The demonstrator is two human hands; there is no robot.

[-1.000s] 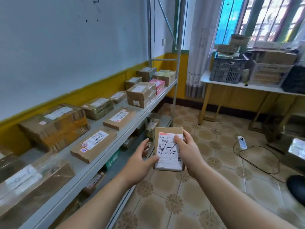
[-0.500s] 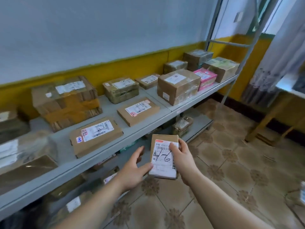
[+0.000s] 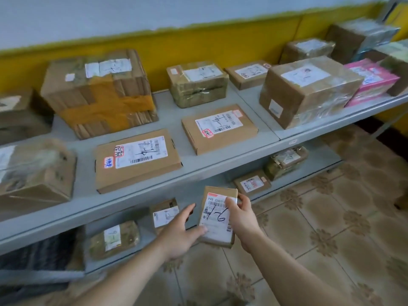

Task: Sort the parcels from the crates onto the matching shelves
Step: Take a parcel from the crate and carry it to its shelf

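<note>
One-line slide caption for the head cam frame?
Right hand grips a small pen-marked parcel, left hand steadying it, before a grey two-tier shelf of labelled cardboard parcels.

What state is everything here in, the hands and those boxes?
small parcel: held above the floor, label up.
right hand: grips the small parcel's right edge.
left hand: fingers straight, thumb on the parcel's corner.
upper shelf: loaded with taped, labelled boxes.
lower shelf: holds wrapped parcels.
</note>
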